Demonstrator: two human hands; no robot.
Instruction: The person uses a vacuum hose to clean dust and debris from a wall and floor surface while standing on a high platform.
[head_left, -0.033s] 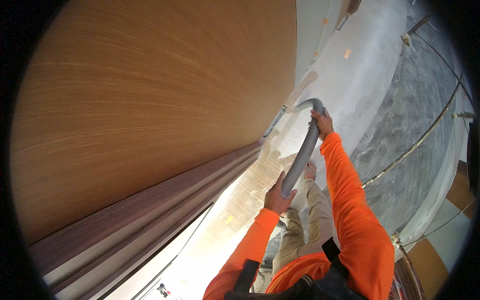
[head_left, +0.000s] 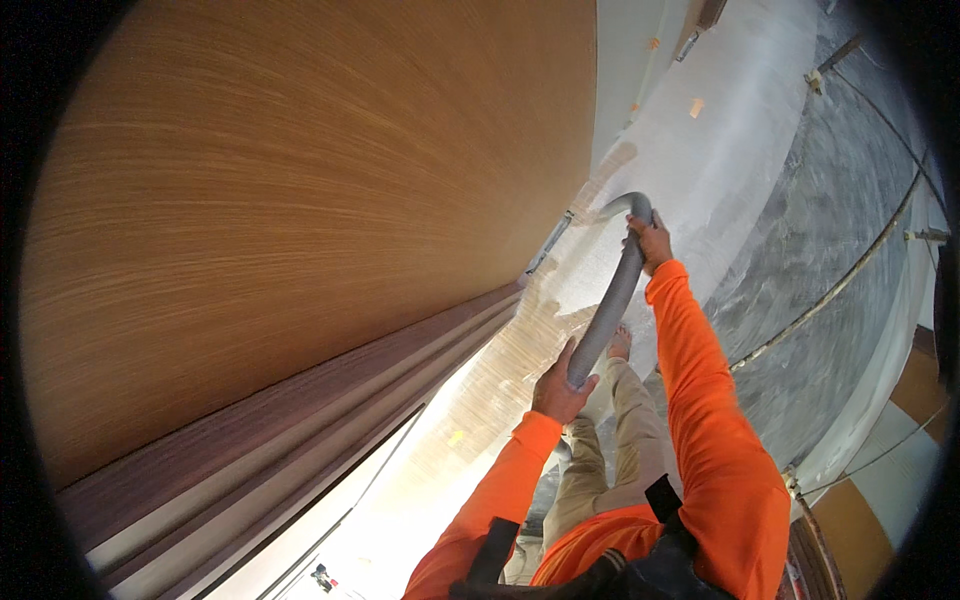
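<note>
A thick grey flexible hose [head_left: 611,305] runs between my two hands. My left hand [head_left: 561,388] is closed round its nearer part, beside my legs. Farther up, close to the bend, my right hand [head_left: 652,243] grips the same hose. Beyond this hand the hose curves over to the left, and its far tip comes down near the pale dusty floor [head_left: 745,150] beside the wood panel [head_left: 350,200]. What the tip touches is too small to tell. Below my left hand the hose is mostly hidden by my arm and legs.
The large wood-grain panel and its purplish-brown frame [head_left: 300,375] bound the left side. A metal fitting [head_left: 549,243] lies at the panel's edge. Thin poles [head_left: 830,290] cross the grey surface on the right. My bare foot [head_left: 621,343] stands just right of the hose.
The hose and both hands have shifted slightly to the right. Both hands keep their hold on it.
</note>
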